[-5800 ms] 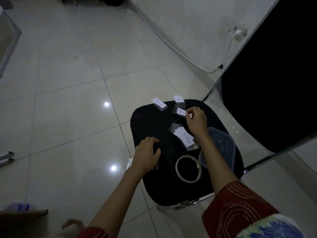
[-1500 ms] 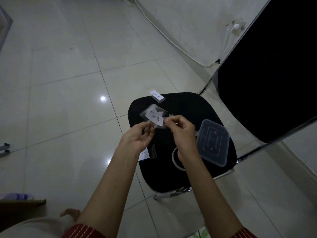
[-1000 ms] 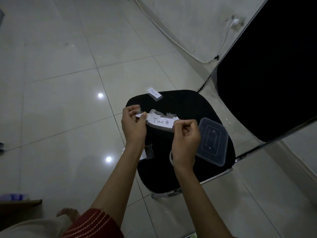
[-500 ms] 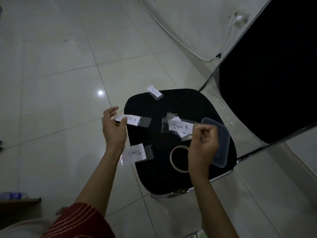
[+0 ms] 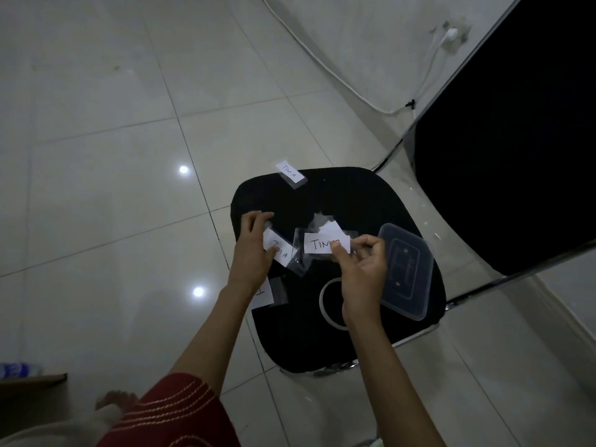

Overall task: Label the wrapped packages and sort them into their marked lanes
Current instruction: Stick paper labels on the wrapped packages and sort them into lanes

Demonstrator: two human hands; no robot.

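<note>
The right hand point(image 5: 361, 269) pinches the right end of the TIM B package point(image 5: 325, 245) between thumb and curled fingers. The left hand point(image 5: 254, 250) has its fingers clamped on the left end of the TIM A package point(image 5: 278, 253). Both packages are held just above the middle of the stool seat point(image 5: 348, 191), and their loose film edges nearly meet. The step looks like sorting. It probably goes best with each label kept face up and the two films kept apart so they do not cling, the A package going towards the TIM A marker point(image 5: 290, 174) at the far left edge. The wraps are thin, glossy, crinkled clear film over flat matte paper slips. The seat is matte black, padded and round-cornered. A third slip point(image 5: 263, 293) overhangs its near left edge, a thin pale tape ring point(image 5: 322, 304) lies near, and a translucent moulded plastic lid point(image 5: 406, 269) sits on the right.
</note>
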